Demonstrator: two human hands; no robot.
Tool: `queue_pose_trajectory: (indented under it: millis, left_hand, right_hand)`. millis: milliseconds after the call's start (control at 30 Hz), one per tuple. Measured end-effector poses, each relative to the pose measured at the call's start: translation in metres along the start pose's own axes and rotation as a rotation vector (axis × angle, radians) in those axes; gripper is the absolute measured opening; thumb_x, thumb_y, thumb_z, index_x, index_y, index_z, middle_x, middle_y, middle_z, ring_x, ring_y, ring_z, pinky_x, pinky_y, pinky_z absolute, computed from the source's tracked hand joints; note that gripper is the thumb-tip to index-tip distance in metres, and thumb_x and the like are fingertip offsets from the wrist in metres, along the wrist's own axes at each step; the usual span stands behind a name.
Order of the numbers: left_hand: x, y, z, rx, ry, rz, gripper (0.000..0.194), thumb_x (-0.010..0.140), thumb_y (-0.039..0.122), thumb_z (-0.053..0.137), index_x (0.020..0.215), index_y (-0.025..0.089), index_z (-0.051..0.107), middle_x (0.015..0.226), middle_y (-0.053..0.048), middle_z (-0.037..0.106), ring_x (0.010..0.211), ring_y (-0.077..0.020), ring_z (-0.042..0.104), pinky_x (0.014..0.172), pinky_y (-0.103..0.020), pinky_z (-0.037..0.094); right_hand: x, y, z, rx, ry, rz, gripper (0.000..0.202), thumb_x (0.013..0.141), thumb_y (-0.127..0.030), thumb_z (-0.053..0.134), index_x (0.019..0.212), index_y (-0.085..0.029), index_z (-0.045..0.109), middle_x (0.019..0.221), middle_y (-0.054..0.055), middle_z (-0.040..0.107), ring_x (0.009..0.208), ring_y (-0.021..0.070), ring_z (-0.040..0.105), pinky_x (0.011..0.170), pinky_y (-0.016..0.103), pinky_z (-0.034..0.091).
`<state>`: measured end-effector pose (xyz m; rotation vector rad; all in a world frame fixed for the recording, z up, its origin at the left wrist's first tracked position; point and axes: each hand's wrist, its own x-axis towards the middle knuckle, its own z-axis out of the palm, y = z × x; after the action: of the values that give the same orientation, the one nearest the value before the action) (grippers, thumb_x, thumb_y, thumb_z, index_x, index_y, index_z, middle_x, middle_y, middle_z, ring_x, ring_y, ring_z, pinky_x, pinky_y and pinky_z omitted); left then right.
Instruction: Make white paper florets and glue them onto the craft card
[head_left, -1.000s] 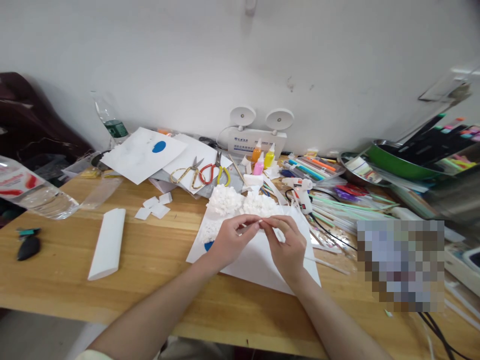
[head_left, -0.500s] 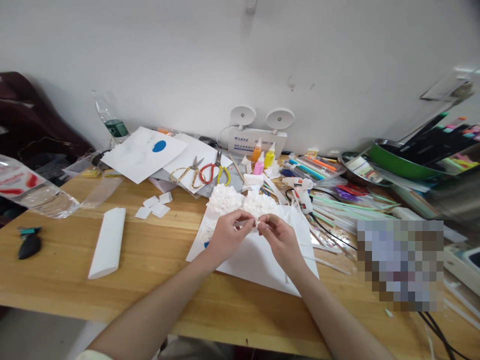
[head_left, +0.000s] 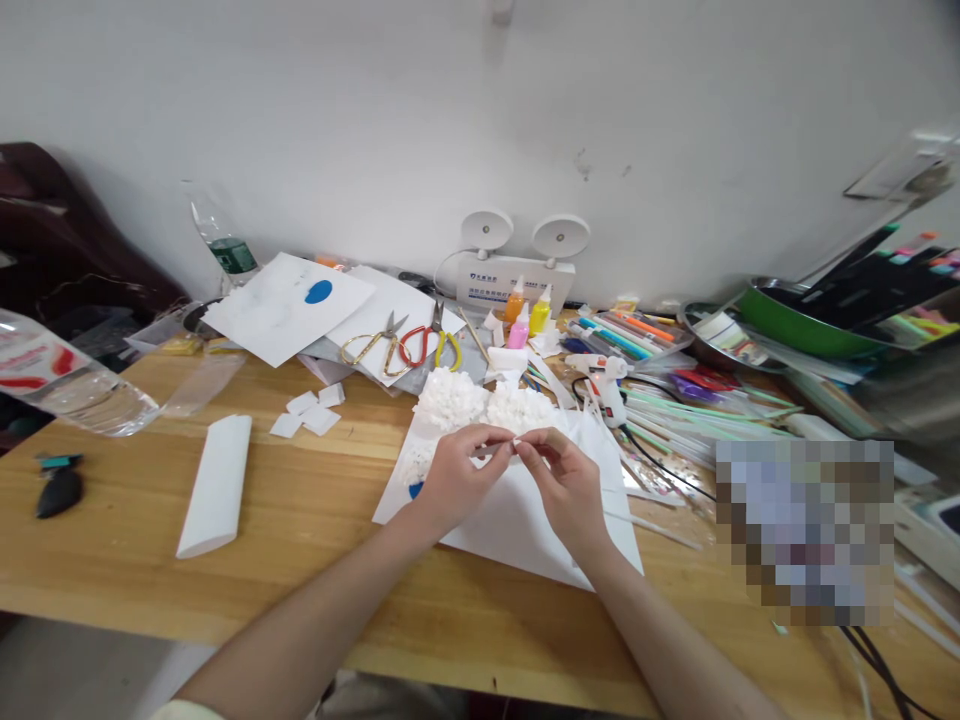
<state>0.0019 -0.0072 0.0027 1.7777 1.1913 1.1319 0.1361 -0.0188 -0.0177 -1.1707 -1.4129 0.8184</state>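
Note:
My left hand and my right hand meet fingertip to fingertip above a white sheet of paper. Between their pinched fingers is a small white piece of paper, mostly hidden, so its shape is unclear. Just behind the hands, two fluffy mounds of crumpled white bits lie on the sheet. A smaller white clump sits left of my left hand, with a blue patch beside it on the sheet.
Small white paper squares and a folded white strip lie to the left. Scissors and red-and-yellow pliers rest behind. A glue gun, paint bottles and a water bottle surround the workspace.
Both hands stay together over the sheet, pinching the small white piece. Their fingers have shifted slightly, and the sheet's right edge has moved a little.

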Motion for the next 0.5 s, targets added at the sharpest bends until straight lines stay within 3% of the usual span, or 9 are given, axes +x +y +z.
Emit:
queue_pose_trajectory:
  millis: [400, 500]
  left_hand:
    - [-0.0013, -0.0006, 0.0002, 0.095, 0.002, 0.058, 0.014, 0.077, 0.019, 0.05, 0.081, 0.017, 0.063, 0.078, -0.004, 0.065, 0.073, -0.0144, 0.059, 0.068, -0.025, 0.047]
    - [-0.0014, -0.0008, 0.0, 0.103, 0.008, 0.052, 0.015, 0.076, 0.018, 0.05, 0.08, 0.018, 0.064, 0.077, -0.004, 0.066, 0.073, -0.0148, 0.059, 0.068, -0.025, 0.047]
  right_hand:
    - [-0.0018, 0.002, 0.0014, -0.105, 0.085, -0.054, 0.011, 0.079, -0.029, 0.054, 0.082, -0.019, 0.057, 0.077, 0.002, 0.058, 0.071, 0.0142, 0.054, 0.066, 0.029, 0.045]
    - [-0.0011, 0.0007, 0.0005, -0.19, 0.103, -0.164, 0.008, 0.079, -0.026, 0.054, 0.081, -0.02, 0.059, 0.077, 0.003, 0.058, 0.074, 0.0157, 0.054, 0.067, 0.031, 0.044]
